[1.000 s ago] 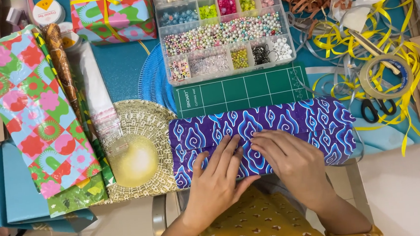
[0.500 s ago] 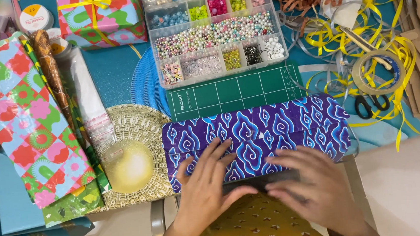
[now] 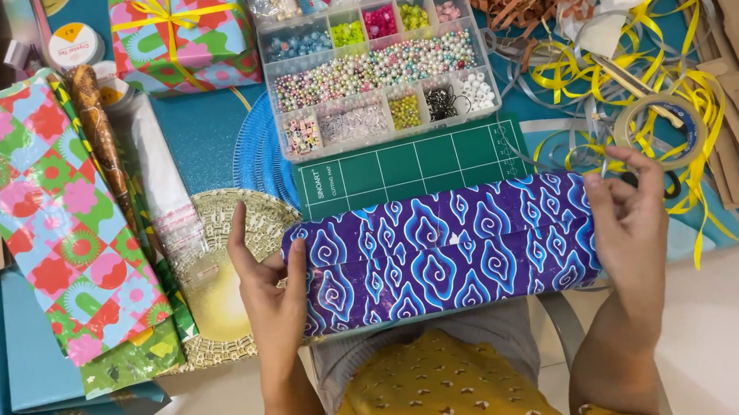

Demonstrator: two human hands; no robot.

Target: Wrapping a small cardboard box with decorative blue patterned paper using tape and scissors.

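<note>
Blue wrapped box [image 3: 442, 254] lies at the tabletop's [image 3: 200, 133] near edge. We grip its ends: left hand [image 3: 271, 288] and right hand [image 3: 630, 215]. Bead tray [image 3: 376, 60] sits behind; ribbons [image 3: 638, 85] crowd the right.

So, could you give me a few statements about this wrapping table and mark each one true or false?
1. Both hands hold the ends of the blue-patterned wrapped box. True: left hand, right hand.
2. The bead organiser is shut with an opaque red lid. False: its beads show in clear compartments.
3. A green cutting mat lies between organiser and box. True.
4. The yellow ribbon lies at the left hand's side. False: it lies to the right.
</note>
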